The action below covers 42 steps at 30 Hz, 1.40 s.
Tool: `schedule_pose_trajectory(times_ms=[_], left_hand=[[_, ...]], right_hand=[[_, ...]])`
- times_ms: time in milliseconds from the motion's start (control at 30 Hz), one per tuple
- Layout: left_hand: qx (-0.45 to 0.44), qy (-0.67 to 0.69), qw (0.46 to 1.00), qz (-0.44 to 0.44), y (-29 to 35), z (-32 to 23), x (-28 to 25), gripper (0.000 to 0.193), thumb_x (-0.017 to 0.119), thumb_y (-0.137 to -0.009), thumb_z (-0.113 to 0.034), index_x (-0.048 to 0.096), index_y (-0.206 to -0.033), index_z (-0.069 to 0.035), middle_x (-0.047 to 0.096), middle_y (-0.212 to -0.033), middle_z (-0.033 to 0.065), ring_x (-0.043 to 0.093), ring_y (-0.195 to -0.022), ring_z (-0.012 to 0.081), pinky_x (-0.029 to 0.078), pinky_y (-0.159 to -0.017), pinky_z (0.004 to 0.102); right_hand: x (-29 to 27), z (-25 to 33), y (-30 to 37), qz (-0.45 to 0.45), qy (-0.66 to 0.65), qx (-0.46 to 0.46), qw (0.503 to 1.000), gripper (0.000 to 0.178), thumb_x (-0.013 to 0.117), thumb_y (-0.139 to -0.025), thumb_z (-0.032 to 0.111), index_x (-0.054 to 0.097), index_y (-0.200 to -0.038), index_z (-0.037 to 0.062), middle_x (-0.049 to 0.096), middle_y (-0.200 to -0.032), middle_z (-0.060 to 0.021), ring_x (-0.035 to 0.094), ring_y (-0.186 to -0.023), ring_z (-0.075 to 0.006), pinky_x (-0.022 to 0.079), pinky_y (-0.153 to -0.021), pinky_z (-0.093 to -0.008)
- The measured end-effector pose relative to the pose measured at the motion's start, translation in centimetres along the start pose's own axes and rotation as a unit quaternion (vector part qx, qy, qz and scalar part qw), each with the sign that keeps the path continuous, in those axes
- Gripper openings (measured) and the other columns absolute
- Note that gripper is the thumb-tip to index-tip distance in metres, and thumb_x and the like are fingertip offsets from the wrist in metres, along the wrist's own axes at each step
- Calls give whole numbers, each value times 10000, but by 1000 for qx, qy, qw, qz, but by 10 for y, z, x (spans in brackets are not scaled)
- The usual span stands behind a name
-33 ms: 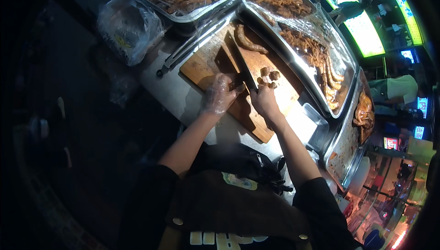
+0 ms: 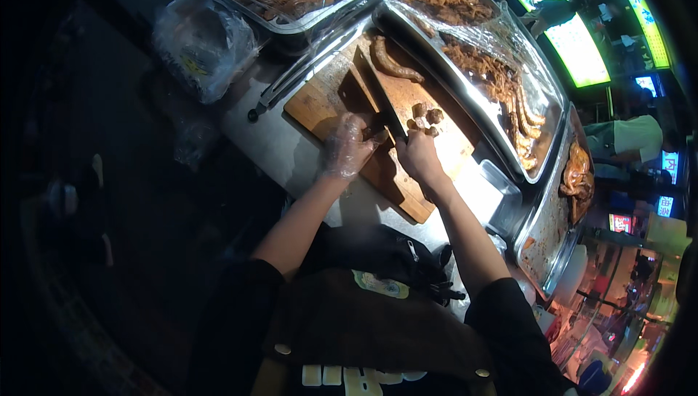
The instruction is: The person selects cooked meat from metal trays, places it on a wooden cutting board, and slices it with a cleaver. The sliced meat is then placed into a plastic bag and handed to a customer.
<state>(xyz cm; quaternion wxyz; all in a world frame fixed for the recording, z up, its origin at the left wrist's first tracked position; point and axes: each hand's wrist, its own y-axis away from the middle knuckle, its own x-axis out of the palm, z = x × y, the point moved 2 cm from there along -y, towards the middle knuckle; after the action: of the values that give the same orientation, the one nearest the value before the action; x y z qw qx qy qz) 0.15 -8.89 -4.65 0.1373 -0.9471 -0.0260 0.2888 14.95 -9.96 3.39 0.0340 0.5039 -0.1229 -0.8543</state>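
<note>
My right hand point(image 2: 419, 156) is wrapped round the handle of a long, wide-bladed knife point(image 2: 383, 98) over the wooden cutting board point(image 2: 318, 98). On the blade's left side, my left hand point(image 2: 345, 147) wears a clear plastic glove. Its fingers are closed round a dark brown piece of sausage point(image 2: 376, 133), close to the blade and partly hidden by the glove. Several cut sausage pieces point(image 2: 434, 115) lie to the right of the knife, just beyond my right hand. A curved whole sausage point(image 2: 395, 63) rests at the board's far end.
Metal trays of browned meat stand behind point(image 2: 291, 29) and to the right point(image 2: 465, 94), partly under plastic film. Tongs point(image 2: 280, 91) lie along the board's left side, near a clear plastic bag point(image 2: 207, 47). A clear container point(image 2: 499, 196) and a tray with a roasted bird point(image 2: 576, 178) are at right.
</note>
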Motion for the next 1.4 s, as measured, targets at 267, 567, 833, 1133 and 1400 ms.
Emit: schedule_pose_trajectory(times_ms=[267, 567, 833, 1133, 1400], left_hand=[[71, 43, 996, -32, -17, -8, -15, 394, 836, -630, -166, 561, -882, -39, 595, -945, 131, 608, -831, 312, 512, -723, 394], [108, 58, 992, 20, -18, 15, 1, 363, 809, -670, -100, 582, -947, -45, 578, -1014, 120, 587, -920, 258, 515, -807, 351], [126, 46, 991, 26, -9, 35, -2, 503, 810, -714, -153, 503, -1106, -84, 534, -1070, 76, 574, -906, 157, 532, -742, 290], [-5, 132, 985, 113, -18, 26, -2, 296, 784, -720, -143, 597, -923, -36, 593, -978, 112, 597, -923, 301, 490, -807, 379], [-87, 267, 951, 128, -19, 55, 7, 381, 814, -703, -259, 573, -904, -43, 596, -935, 89, 598, -881, 268, 489, -773, 373]], right_hand=[[-9, -9, -2, -67, -81, -59, 993, 226, 551, -868, 108, 588, -742, -75, 593, -655, -292, 616, -625, -445, 490, -585, -486], [-5, -9, -5, -17, -36, 9, 999, 192, 527, -861, 96, 603, -869, -80, 609, -731, -317, 632, -725, -454, 506, -659, -489], [-32, 20, 14, -109, -171, -86, 975, 204, 523, -914, 113, 617, -816, -40, 556, -558, -185, 554, -472, -243, 438, -466, -380], [14, -14, 0, -16, -63, 7, 998, 295, 524, -891, 174, 625, -781, -81, 608, -690, -308, 641, -701, -437, 517, -669, -474], [-42, 24, 23, -85, -158, -43, 983, 204, 522, -927, 133, 586, -891, -57, 543, -616, -143, 542, -543, -215, 430, -503, -345]])
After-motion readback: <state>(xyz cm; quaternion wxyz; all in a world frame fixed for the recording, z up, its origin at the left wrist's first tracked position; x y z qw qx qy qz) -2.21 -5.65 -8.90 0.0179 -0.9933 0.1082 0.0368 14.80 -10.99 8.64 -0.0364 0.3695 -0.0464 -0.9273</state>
